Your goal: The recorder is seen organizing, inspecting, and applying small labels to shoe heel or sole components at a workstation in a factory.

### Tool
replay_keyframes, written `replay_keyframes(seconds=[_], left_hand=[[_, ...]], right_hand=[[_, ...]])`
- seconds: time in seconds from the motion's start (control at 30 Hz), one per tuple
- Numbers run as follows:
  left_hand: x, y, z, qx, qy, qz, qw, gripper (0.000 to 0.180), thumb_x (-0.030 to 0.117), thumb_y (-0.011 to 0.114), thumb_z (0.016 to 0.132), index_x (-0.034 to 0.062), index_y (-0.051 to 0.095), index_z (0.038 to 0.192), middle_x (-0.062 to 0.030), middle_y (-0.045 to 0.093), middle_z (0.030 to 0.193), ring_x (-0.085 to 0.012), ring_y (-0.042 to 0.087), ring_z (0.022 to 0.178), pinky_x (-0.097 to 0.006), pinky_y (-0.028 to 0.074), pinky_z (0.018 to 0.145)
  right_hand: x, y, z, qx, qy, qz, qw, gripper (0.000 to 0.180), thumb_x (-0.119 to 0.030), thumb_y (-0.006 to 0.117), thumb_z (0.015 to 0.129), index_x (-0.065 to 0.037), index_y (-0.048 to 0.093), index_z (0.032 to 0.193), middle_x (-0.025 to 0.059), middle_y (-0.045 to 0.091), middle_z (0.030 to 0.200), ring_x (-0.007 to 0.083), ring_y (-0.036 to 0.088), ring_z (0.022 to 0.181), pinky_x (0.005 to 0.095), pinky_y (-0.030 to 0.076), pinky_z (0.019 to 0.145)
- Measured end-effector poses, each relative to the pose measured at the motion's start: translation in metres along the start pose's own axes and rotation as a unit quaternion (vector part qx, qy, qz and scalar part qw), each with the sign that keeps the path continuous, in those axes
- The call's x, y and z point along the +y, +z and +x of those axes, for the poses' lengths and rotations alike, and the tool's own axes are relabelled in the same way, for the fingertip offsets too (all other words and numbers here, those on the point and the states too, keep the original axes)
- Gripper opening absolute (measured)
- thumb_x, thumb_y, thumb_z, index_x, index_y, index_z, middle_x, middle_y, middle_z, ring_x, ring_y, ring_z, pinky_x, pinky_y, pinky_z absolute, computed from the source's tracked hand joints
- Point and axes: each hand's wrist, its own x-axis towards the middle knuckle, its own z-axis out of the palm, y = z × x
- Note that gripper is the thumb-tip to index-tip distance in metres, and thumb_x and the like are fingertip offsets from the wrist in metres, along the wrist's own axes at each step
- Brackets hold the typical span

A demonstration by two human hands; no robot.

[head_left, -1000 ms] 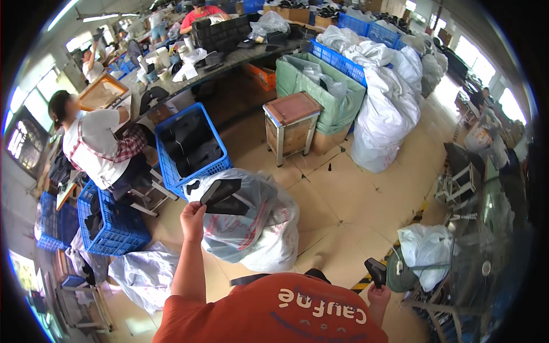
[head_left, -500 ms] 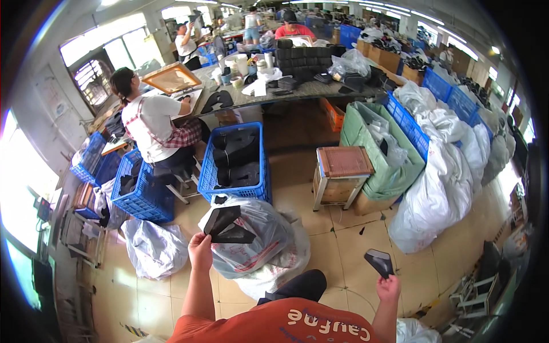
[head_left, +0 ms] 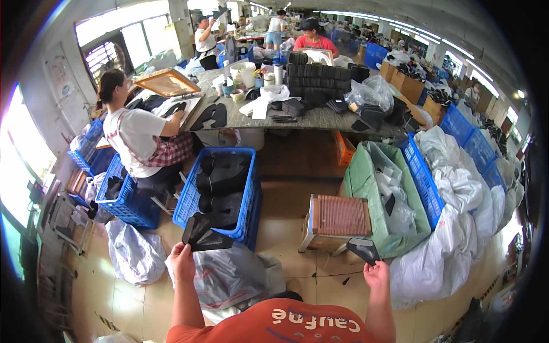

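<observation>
Left hand: raised, fingers closed in a pinch, gripping by one end two flat black pieces that splay apart in a narrow V. Position of these: in front of the near end of a blue crate and above a grey plastic bag; whether they touch either, I cannot tell. Right hand: raised, well apart from the left, thumb and fingers pinched together on the lower end of a single piece, black with a greyish face, tilted. Beside that piece, as seen from here: a stool with a ribbed reddish top, and a green sack, open, plastic inside. Blue crate contents: dark pieces, some tied in bundles. To the left: a white bag on the floor, a second crate, and a seated worker at the table, near a wooden frame. On the table: a black stack, cups, clear plastic. Below it: an orange crate. At the right: white sacks, bulging. Behind the table: a person in a red top.
</observation>
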Motion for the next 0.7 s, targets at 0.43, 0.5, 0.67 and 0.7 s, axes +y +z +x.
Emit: replay_keyframes(seconds=[0.43, 0.5, 0.67, 0.7], left_hand=[[0.106, 0.084, 0.03, -0.013, 0.174, 0.091, 0.98, 0.01, -0.003, 0.054, 0.087, 0.0011, 0.055, 0.095, -0.0078, 0.059, 0.092, -0.0157, 0.057, 0.086, -0.027, 0.045, 0.081], [0.113, 0.085, 0.028, -0.023, 0.181, 0.101, 0.978, 0.01, -0.003, 0.055, 0.086, 0.0009, 0.055, 0.095, -0.0083, 0.06, 0.093, -0.0161, 0.057, 0.086, -0.028, 0.046, 0.082], [0.105, 0.124, 0.045, -0.022, 0.194, 0.114, 0.974, 0.012, -0.006, 0.054, 0.086, 0.0015, 0.056, 0.094, -0.0086, 0.061, 0.093, -0.0149, 0.059, 0.084, -0.027, 0.047, 0.081], [0.098, 0.137, 0.052, -0.02, 0.19, 0.113, 0.975, 0.012, -0.007, 0.053, 0.085, 0.0017, 0.056, 0.094, -0.0087, 0.061, 0.093, -0.0147, 0.059, 0.084, -0.027, 0.047, 0.081]], right_hand=[[-0.042, 0.088, 0.17, 0.058, 0.036, 0.029, 0.997, 0.021, -0.007, 0.049, 0.081, -0.003, 0.05, 0.101, 0.0079, 0.055, 0.107, 0.0208, 0.052, 0.097, 0.0343, 0.044, 0.084], [-0.04, 0.106, 0.2, 0.051, 0.044, 0.03, 0.997, 0.021, -0.007, 0.049, 0.08, -0.004, 0.05, 0.102, 0.007, 0.056, 0.105, 0.0207, 0.052, 0.097, 0.0339, 0.045, 0.084], [-0.025, 0.21, 0.266, -0.002, 0.037, 0.034, 0.999, 0.021, -0.007, 0.05, 0.079, -0.004, 0.05, 0.1, 0.0079, 0.057, 0.102, 0.0218, 0.053, 0.093, 0.0352, 0.045, 0.082], [-0.023, 0.229, 0.283, -0.018, 0.042, 0.039, 0.998, 0.02, -0.007, 0.05, 0.079, -0.004, 0.05, 0.099, 0.008, 0.057, 0.102, 0.0221, 0.053, 0.093, 0.0354, 0.045, 0.082]])
